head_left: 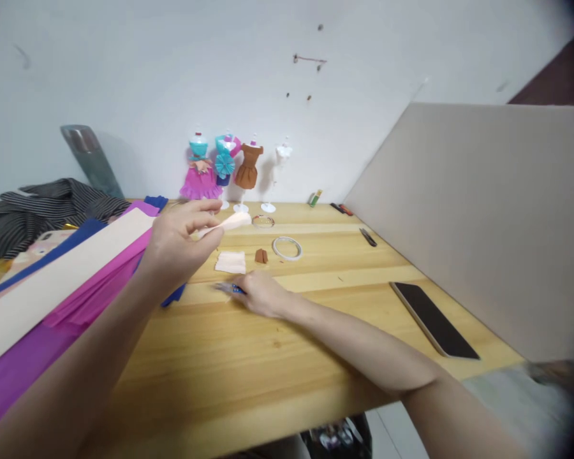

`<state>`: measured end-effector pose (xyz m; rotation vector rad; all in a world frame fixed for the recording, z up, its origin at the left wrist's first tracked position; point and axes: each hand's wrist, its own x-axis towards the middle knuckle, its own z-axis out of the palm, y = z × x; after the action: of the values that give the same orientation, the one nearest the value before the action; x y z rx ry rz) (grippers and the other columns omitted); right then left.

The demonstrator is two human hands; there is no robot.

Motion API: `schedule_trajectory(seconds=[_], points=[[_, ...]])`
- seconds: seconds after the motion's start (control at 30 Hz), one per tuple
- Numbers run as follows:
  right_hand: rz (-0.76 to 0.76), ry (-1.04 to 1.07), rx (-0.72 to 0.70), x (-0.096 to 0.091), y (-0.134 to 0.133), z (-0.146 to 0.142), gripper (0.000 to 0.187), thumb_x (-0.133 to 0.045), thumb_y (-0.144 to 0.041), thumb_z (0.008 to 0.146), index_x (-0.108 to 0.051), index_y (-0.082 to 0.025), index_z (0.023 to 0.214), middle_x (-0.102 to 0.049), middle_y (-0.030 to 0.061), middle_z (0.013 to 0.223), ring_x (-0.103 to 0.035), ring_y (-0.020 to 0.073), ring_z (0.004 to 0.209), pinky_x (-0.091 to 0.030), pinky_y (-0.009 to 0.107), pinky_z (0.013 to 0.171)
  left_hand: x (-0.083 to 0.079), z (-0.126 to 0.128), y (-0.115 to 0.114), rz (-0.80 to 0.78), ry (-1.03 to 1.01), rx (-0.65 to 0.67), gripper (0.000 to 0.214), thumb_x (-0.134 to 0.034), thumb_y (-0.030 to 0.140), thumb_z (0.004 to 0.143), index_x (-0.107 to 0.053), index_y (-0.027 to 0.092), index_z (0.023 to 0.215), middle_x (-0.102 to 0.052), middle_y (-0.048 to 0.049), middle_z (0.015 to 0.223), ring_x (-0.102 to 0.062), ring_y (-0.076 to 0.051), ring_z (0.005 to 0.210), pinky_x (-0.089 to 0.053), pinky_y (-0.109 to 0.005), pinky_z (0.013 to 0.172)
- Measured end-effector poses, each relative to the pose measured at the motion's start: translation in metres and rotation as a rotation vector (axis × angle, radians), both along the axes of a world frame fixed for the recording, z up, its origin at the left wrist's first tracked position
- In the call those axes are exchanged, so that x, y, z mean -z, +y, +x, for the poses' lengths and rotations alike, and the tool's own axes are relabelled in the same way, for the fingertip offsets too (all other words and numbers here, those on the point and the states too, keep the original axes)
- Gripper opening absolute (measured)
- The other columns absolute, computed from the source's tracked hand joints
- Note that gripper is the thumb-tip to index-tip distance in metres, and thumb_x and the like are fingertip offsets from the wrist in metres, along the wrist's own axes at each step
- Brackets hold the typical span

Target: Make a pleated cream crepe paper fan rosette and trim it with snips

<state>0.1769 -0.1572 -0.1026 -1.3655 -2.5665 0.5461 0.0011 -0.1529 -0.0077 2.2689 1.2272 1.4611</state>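
The left hand point(179, 234) pinches one pale strip point(238, 221) between its fingers, above the bench point(277, 382); the right hand point(264, 294) has its fingers closed around blue-handled snips point(228, 288), near one pale cloth piece point(230, 262) and one brown piece point(261, 255). Four mannequins point(249, 167) stand behind. One flask point(93, 159), contents hidden, leans.

1 head-worn view faces forward and down; table point(277, 376) near, wall point(239, 64) beyond.

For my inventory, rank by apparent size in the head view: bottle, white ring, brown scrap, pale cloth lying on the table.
1. Bottle
2. White ring and pale cloth look alike, unranked
3. Brown scrap
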Motion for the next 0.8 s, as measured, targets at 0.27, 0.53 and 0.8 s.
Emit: schedule_trajectory(seconds=[0.27,0.53,0.8], points=[[0.045,-0.079,0.015,0.000,-0.033,0.016,0.019,-0.063,-0.036,0.077,-0.066,-0.019,0.084,-0.070,0.0048,0.076,-0.061,0.0183,0.069,-0.029,0.026,0.055,0.004,0.008,-0.001,-0.008,0.017,0.030,0.013,-0.059,0.025,0.073,-0.070,0.019,0.071,-0.071,-0.0061,0.110,-0.065,-0.023,0.100,-0.048,-0.038,0.096],[0.048,0.022,-0.100,0.006,-0.051,0.027,0.048,-0.061,-0.024,0.078,-0.052,-0.016,0.124,-0.066,0.0117,0.108,-0.062,0.0227,0.093,-0.044,0.031,0.074,0.000,0.012,-0.007,-0.072,0.037,0.032,0.017,-0.056,0.025,0.074,-0.071,0.018,0.068,-0.070,-0.0073,0.112,-0.065,-0.024,0.101,-0.049,-0.038,0.095],[0.242,0.166,0.120,-0.002,-0.060,0.078,0.026,-0.047,-0.022,0.088,-0.064,-0.020,0.108,-0.069,0.0112,0.102,-0.064,0.0226,0.091,-0.048,0.036,0.080,0.003,0.009,-0.007,-0.044,0.065,0.040,0.017,-0.056,0.022,0.074,-0.072,0.019,0.071,-0.071,-0.0069,0.111,-0.066,-0.022,0.101,-0.051,-0.037,0.093]])
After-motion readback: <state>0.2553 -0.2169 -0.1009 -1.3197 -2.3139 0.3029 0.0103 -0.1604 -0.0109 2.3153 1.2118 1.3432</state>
